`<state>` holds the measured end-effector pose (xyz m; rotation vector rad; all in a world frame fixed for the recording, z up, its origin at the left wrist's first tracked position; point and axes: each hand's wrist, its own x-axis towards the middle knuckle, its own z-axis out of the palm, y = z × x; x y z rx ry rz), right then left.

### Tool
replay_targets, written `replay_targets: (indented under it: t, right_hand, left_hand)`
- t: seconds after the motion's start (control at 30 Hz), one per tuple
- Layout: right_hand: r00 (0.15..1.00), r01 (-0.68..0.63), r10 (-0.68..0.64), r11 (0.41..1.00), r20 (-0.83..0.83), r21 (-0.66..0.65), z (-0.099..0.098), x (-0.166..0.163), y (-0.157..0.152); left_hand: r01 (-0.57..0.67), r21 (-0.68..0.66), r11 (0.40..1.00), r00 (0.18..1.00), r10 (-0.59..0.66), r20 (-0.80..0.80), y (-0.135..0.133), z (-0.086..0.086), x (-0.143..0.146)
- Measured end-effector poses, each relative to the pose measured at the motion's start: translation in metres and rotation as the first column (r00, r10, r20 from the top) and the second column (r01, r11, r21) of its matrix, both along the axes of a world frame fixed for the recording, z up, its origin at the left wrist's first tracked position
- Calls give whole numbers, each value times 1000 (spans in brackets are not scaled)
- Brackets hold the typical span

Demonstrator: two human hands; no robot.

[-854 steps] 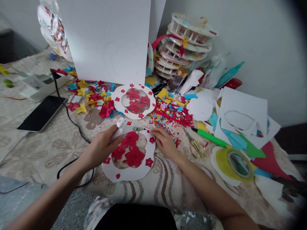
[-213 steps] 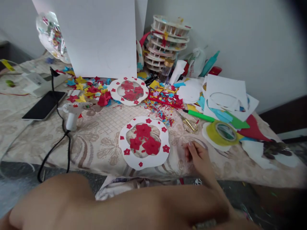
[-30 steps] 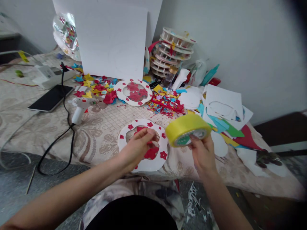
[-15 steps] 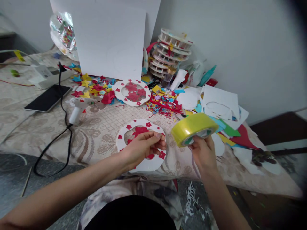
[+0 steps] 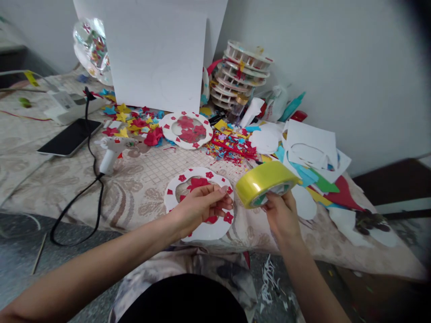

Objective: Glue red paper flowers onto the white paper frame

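Right hand holds yellow tape roll flat, axis tilted upright

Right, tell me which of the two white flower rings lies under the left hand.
The near flower ring at the table's front edge; the left hand covers part of it. The other ring lies farther back, untouched.

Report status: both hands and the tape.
Right hand holds yellow tape roll aloft. Left hand fingers pinched over white flower ring. Nothing between them.
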<state>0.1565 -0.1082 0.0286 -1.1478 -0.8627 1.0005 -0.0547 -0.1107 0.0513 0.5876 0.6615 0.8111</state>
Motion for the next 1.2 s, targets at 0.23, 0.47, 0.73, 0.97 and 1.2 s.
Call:
replay_targets:
  t: [0.23, 0.47, 0.73, 0.97, 1.2]
  right_hand:
    - [1000, 12, -12, 1000, 13, -11, -2, 2, -1]
    - [999, -7, 7, 1000, 40, -10, -4, 3, -1]
    - [997, -22, 24, 1000, 73, -22, -2, 2, 0]
    - [1000, -17, 18, 999, 16, -33, 2, 0, 0]
    - [999, -21, 22, 999, 49, -30, 1, -3, 3]
  left_hand:
    - [-116, 120, 986, 993, 119, -19, 2, -4, -6]
    - [-149, 181, 972, 982, 166, -86, 4, -8, -16]
    - [-211, 234, 949, 949, 256, -182, 16, -18, -36]
    - [-294, 484, 824, 764, 507, -399, 35, -13, -84]
    - [-276, 549, 789, 611, 585, -534, 44, -23, -118]
